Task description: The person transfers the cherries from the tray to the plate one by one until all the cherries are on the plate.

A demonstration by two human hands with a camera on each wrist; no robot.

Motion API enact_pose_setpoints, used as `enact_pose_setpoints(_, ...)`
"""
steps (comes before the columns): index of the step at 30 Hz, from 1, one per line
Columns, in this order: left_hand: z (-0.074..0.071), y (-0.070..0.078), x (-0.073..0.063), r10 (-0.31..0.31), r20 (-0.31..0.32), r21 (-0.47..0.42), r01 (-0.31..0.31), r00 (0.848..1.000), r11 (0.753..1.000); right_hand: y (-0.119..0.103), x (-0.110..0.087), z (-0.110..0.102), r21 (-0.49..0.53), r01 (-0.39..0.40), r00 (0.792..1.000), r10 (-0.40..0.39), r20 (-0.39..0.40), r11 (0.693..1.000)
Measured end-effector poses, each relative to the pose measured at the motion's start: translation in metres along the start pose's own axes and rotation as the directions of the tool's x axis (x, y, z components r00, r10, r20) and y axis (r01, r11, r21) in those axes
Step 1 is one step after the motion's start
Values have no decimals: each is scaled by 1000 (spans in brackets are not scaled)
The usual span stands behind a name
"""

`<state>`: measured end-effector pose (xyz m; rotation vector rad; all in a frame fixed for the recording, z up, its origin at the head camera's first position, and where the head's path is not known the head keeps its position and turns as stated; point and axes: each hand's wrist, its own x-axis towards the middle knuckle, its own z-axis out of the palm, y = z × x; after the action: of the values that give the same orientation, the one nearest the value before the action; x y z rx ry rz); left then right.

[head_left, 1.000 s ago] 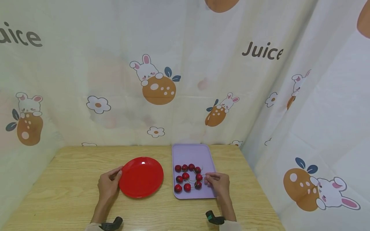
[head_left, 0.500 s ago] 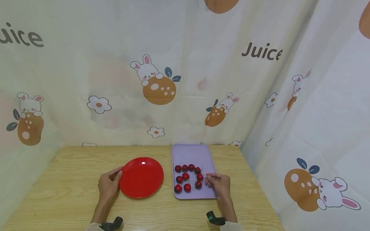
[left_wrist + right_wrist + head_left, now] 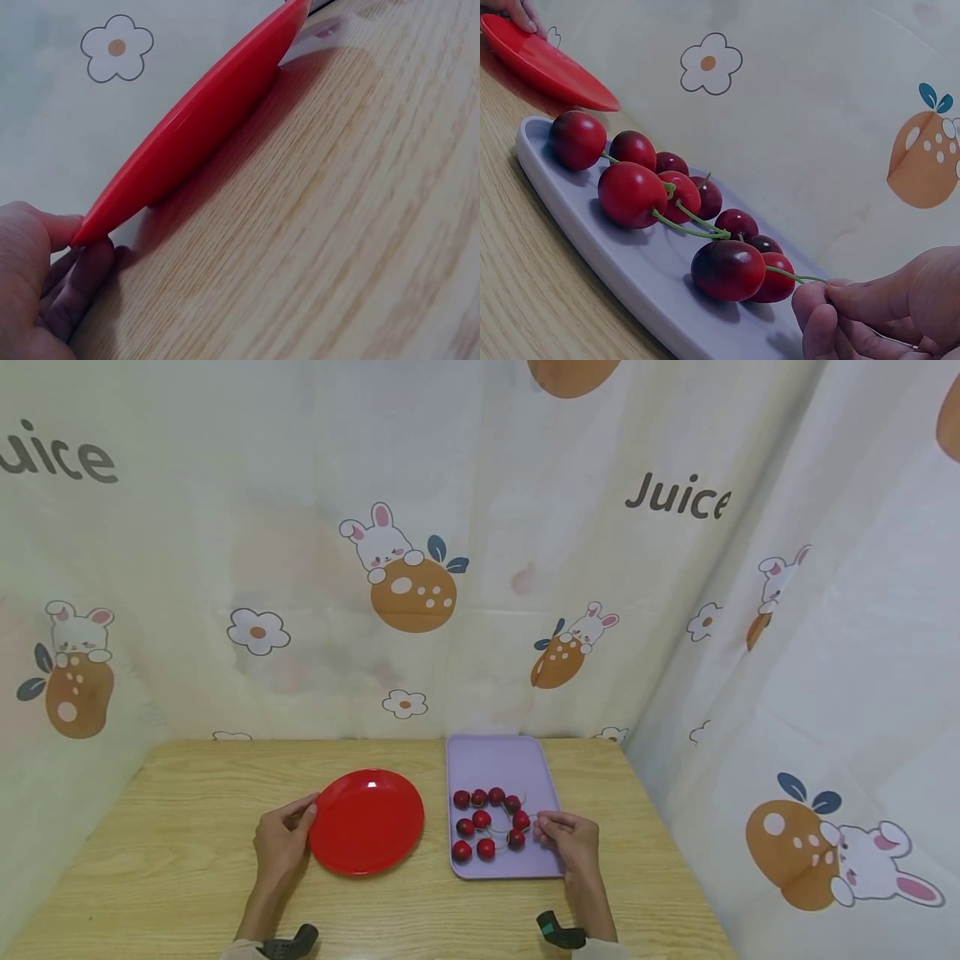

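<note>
My left hand (image 3: 281, 839) pinches the left rim of a round red plate (image 3: 366, 822), thumb on top and fingers underneath, as the left wrist view shows. On the right, a lilac rectangular tray (image 3: 497, 760) carries several dark red cherries (image 3: 482, 819) with green stems, grouped in its nearer part. Over the tray's right edge, my right hand (image 3: 573, 842) pinches the stem of the rightmost cherry (image 3: 521, 820) between thumb and forefinger. In the right wrist view the thin green stem (image 3: 810, 279) runs into the fingertips, and that cherry sits low, close beside its neighbours.
Plate and tray lie side by side on a light wooden table (image 3: 195, 793), with a strip of wood between them. A printed curtain (image 3: 300, 527) closes off the back and sides. Each wrist wears a black device (image 3: 561, 932).
My right hand has moved slightly to the right, and the pinched cherry has shifted right with it, away from its neighbours on the left. My left hand and the plate stay put.
</note>
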<state>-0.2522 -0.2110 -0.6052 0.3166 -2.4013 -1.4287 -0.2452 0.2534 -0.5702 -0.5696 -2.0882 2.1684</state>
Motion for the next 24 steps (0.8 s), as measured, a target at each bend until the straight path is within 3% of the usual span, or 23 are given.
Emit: enact_pose_setpoints(24, 0, -2, 1, 2, 9, 13, -3, 1000, 1000, 3, -5, -1, 134, 10, 1000, -9, -13, 991)
